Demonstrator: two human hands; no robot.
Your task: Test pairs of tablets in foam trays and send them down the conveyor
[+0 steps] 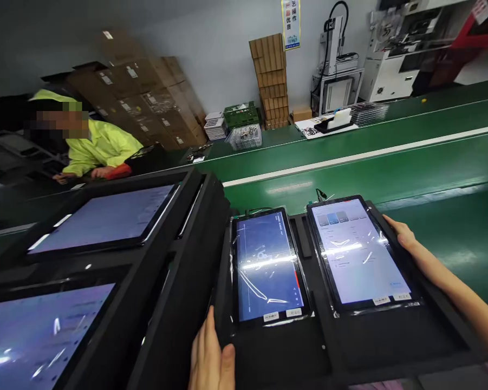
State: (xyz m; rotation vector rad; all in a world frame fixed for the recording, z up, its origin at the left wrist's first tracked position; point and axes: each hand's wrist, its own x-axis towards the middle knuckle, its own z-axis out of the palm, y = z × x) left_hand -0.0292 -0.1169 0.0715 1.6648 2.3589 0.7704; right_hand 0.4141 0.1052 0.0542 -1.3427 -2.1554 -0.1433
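Observation:
A black foam tray (282, 349) lies before me with two lit tablets in its recesses. The tablet on its left (264, 265) has a blue screen, and the one on its right (361, 249) a pale page with small picture tiles. Both have film over the glass and white labels at the near edge. My left hand (211, 355) grips the tray's left side, thumb on top. On the opposite side, my right hand (416, 252) holds the tray's edge, its fingers partly hidden by the tray.
Close on the left rises a stack of black foam trays (179, 319) holding lit tablets. Behind runs a green conveyor (390, 168) with a white strip. A co-worker in a yellow top (109, 143) sits at the far left. Cartons (146, 103) stand along the wall.

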